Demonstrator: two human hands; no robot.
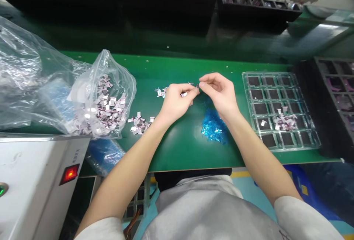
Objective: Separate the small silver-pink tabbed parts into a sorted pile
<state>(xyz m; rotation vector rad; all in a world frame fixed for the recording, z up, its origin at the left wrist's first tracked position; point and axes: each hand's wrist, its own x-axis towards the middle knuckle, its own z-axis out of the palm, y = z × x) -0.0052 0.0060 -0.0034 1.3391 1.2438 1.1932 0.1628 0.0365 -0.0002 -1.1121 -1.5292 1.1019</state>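
Note:
Over the middle of the green bench, my left hand (179, 101) pinches a small flat silvery-and-dark piece (197, 86) between thumb and forefinger. My right hand (219, 94) meets it from the right, thumb and fingertips closed at the piece's edge; whatever they grip is too small to make out. Partly hidden behind my left hand lies a little group of similar pieces (160, 92). Another loose heap of silvery pieces (139, 123) is left of my left forearm. Beside my right wrist sits a pile of shiny blue film strips (213, 126).
A clear plastic bag (125, 81) spills many silvery pieces at left, behind a white machine (38, 184) with a lit red switch (69, 174). To the right, a clear compartment tray (250, 112) holds a heap of pieces. Black trays (326, 103) stand beyond it.

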